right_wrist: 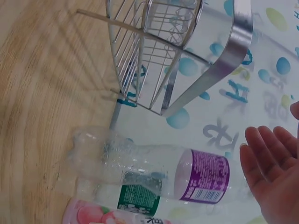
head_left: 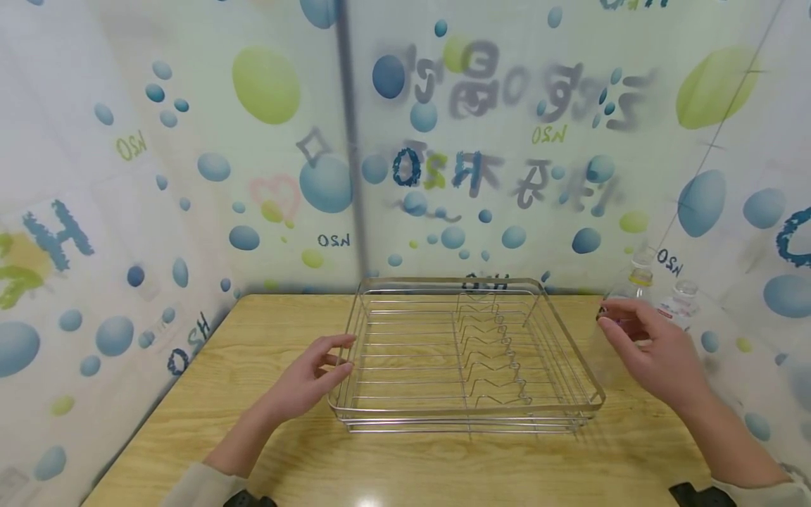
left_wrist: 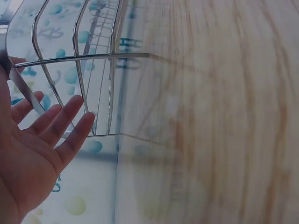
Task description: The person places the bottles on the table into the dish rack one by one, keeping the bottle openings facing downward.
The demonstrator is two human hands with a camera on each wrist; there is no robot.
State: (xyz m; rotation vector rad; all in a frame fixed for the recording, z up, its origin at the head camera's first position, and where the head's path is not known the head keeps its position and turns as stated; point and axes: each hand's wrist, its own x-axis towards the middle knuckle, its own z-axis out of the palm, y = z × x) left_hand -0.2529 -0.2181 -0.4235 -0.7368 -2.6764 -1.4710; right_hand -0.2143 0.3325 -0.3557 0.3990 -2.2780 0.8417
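Note:
A silver wire dish rack (head_left: 469, 412) stands on the wooden table. At its left rim, my left hand (head_left: 310, 377) has its fingers extended, with fingertips right at the bars. In the left wrist view the rack's side bars (left_wrist: 77, 35) run beside those spread fingers. My right hand (head_left: 659, 352) is raised to the right of the rack, fingers loosely bent, in front of clear plastic bottles (head_left: 641, 262). The right wrist view has a bottle with a purple label (right_wrist: 205, 176) beside the relaxed right hand (right_wrist: 278, 172), a gap between them.
Beside the purple-labelled bottle are a green-labelled bottle (right_wrist: 139, 193) and a pink container with peach pictures (right_wrist: 103, 213). The wooden table (head_left: 405, 468) meets a patterned curtain (head_left: 418, 232) at the back and sides.

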